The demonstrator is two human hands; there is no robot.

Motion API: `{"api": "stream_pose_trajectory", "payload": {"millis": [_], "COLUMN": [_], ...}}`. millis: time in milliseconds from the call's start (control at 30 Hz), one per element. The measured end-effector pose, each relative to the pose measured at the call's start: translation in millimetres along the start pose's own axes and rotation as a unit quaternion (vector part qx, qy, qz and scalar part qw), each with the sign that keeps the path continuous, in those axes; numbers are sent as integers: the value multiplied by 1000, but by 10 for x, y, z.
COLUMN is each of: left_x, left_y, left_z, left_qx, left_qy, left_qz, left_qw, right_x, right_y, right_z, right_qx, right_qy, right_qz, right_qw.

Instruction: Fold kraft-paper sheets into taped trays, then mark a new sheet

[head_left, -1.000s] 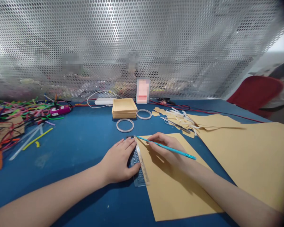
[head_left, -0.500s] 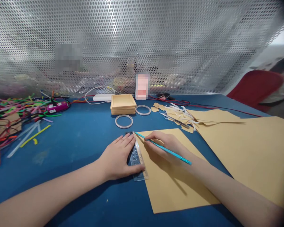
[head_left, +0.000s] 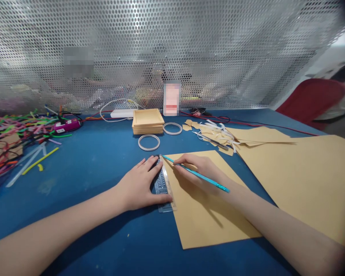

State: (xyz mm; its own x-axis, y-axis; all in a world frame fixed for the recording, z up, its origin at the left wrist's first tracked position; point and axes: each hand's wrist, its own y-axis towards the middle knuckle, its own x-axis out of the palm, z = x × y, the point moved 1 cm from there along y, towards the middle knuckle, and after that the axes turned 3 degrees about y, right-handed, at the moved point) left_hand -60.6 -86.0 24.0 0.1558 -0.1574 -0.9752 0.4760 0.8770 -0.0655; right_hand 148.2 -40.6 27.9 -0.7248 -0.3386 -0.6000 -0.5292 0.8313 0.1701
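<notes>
A clear ruler (head_left: 163, 188) lies along the left edge of a tan paper sheet (head_left: 198, 226). My left hand (head_left: 142, 184) presses flat on it with the fingers spread, the thumb reaching across toward the paper. In my right hand (head_left: 202, 170) is a turquoise pencil (head_left: 204, 177), gripped between thumb and fingers. The pencil's tip is at the upper left corner of the sheet, beside the ruler's top end. My right forearm covers part of the sheet's right side.
Beyond the hands are a stack of tan trays (head_left: 148, 122), two tape rings (head_left: 148, 142) and a phone (head_left: 171, 99). Paper scraps and tweezers (head_left: 214, 142) lie at the back right, near larger tan sheets (head_left: 307, 172). Colorful strips (head_left: 25, 130) are heaped at the left.
The whole view has shifted slightly, so everything appears a little higher and further left. Both hands keep their places on the ruler and pencil.
</notes>
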Motion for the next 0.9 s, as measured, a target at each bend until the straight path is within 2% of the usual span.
{"api": "stream_pose_trajectory", "payload": {"millis": [900], "left_x": [-1], "left_y": [7], "left_z": [3], "left_qx": [-1], "left_qy": [-26], "left_qz": [1], "left_qw": [1000], "right_x": [-6], "right_y": [-20], "right_z": [72], "right_qx": [12], "right_qy": [-8], "right_qz": [6], "right_qw": [1000]}}
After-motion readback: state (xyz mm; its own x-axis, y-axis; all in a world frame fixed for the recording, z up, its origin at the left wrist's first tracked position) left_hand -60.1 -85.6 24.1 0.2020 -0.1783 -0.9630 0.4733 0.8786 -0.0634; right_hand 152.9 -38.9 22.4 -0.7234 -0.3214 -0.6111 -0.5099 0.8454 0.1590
